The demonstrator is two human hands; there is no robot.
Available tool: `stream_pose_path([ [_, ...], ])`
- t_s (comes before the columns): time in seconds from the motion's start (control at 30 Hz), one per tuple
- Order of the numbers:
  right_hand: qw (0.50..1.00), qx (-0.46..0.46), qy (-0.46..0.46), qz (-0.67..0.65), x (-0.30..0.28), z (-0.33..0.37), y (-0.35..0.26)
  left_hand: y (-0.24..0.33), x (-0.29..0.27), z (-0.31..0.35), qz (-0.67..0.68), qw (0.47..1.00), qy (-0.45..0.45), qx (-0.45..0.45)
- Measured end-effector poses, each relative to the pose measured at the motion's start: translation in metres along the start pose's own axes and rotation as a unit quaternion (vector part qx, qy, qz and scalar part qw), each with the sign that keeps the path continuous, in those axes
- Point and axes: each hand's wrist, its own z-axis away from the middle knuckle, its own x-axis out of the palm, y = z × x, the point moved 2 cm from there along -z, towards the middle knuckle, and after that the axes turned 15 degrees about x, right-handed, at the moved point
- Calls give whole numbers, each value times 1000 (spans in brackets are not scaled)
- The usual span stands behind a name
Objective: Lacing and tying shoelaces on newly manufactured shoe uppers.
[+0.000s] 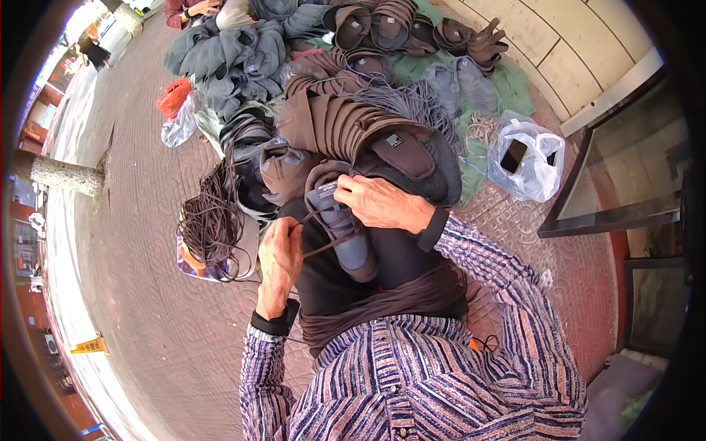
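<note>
Across my thighs lies a brown and grey-blue shoe upper (351,246), its toe toward me, with a grey printed tongue and dark brown lace crossing its front. My left hand (278,261) is closed, thumb and finger pinching a brown shoelace (321,250) that runs taut to the upper. At the upper's right edge by the tongue, my right hand (379,202) is closed with bent fingers on it; its fingertips are partly hidden. A bundle of brown laces (390,301) lies over my lap.
Beyond my knees lies a stack of brown shoe uppers (331,121); grey uppers (228,62) are piled farther off. Loose laces (209,220) hang at the left. A clear plastic bag (529,165) with a phone (512,156) sits right, near a dark-framed glass panel (618,169). Another person's hand (204,7) shows at the top.
</note>
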Motion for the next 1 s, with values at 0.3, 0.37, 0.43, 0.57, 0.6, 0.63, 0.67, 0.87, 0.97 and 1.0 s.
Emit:
stream_pose_path([
  [0.3, 996, 66, -54, -26, 8, -4, 14, -11, -3, -5, -42, 996, 35, 70],
  [0.37, 995, 78, -51, -36, 11, -1, 18, 5, -13, -15, -55, 994, -48, 81],
  [0.43, 994, 83, -48, -47, 12, -1, 17, -2, -16, -12, -87, 979, -123, 137],
  [0.57, 992, 121, -42, -23, 14, -5, 10, -31, -20, -17, 129, 971, -194, -55],
  [0.6, 990, 134, -39, 3, 15, -7, 8, -40, -25, -13, 129, 971, -191, -57],
  [0.63, 991, 129, -40, 4, 14, -8, 7, -47, -31, -9, 115, 974, -195, -2],
  [0.67, 985, 157, -13, -73, 12, -8, 6, -53, -40, -4, 99, 974, -197, 52],
  [0.87, 975, 142, -98, -140, 33, -25, -40, -76, -126, 42, -39, 983, -177, 17],
  [0.97, 987, 82, -95, -103, 48, -40, -44, -98, -157, 69, -145, 972, -170, -69],
  [1.0, 957, 148, -180, -173, 41, -44, -48, -98, -161, 74, -155, 970, -156, -102],
])
